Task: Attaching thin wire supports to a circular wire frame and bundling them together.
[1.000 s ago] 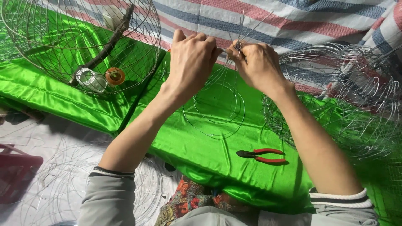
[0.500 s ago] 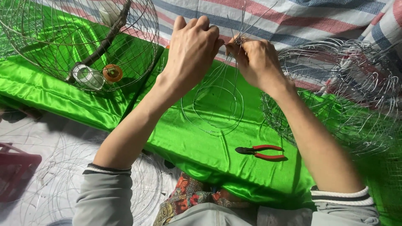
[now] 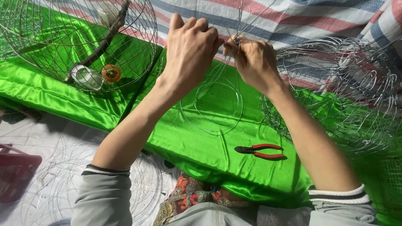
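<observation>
Far left, a domed wire cage point(image 3: 79, 42) sits on the green satin cloth point(image 3: 201, 146), with a dark stick, a clear small cup point(image 3: 86, 77) and an orange cap point(image 3: 111, 73) inside it. Near left, loose wire rings point(image 3: 54, 188) lie on the pale floor beside a dark red crate point(image 3: 14, 171). Centre, left hand point(image 3: 190, 50) is raised, fingers curled in a loose fist, thumb and fingertips pinching thin wire strands at the top of a half-built wire frame point(image 3: 213, 104); its round rings hang below the hands over the cloth. Right hand point(image 3: 251, 62) just beside it, fingers narrow, pinching the wire junction where the strands meet; the two hands almost touch. Red-handled pliers point(image 3: 259, 151) lie on the cloth near the right forearm, untouched. Far right, a pile of wire frames point(image 3: 343, 92) rests partly on the striped fabric point(image 3: 301, 16).
</observation>
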